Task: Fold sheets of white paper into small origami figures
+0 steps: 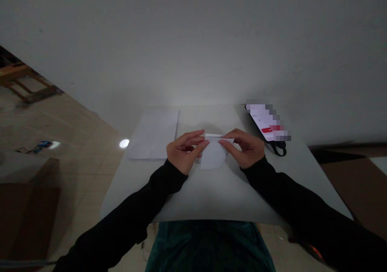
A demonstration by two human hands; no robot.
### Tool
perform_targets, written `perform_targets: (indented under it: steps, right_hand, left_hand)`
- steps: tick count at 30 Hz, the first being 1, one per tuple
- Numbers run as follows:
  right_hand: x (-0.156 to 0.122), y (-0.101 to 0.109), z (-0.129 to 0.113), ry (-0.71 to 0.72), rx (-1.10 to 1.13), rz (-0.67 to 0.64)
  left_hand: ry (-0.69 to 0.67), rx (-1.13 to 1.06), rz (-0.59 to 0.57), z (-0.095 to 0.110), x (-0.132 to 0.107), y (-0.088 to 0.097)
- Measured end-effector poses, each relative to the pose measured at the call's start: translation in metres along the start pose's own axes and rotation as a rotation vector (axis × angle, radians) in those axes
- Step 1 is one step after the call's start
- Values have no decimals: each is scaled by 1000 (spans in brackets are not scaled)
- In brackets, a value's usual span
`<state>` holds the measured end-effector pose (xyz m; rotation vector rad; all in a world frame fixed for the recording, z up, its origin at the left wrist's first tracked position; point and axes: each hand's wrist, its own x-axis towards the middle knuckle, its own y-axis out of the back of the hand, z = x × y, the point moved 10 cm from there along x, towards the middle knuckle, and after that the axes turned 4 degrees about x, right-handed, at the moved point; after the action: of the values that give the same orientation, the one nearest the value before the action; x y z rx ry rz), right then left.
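- One folded white paper [214, 155] stands pinched between left hand [183, 151] and right hand [245, 148], just above the middle of the worktop [211, 195].
- Both hands grasp its top fold, thumbs and fingers closed on it.
- White paper sheets [152, 134] lie flat to the left; a phone with a pixelated screen [266, 121] lies to the right.

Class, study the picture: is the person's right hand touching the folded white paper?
Touching: in the head view, the right hand presses the folded white paper at its top edge.
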<state>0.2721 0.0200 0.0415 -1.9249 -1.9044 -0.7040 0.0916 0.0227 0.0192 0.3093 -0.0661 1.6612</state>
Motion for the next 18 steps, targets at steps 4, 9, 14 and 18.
perform_targets:
  steps: [4, 9, 14, 18]
  right_hand:
    - [-1, 3, -9, 40, -52, 17]
    - [-2, 11, -20, 112, -20, 110]
    - [-2, 11, -24, 144, -31, 103]
    - [-2, 11, -30, 198, -22, 90]
  left_hand:
    - [-24, -5, -16, 5, -3, -3]
    - [-75, 9, -52, 17, -10, -10]
    - [-133, -10, -36, 21, -12, -9]
    - [-170, -13, -37, 22, -12, -9]
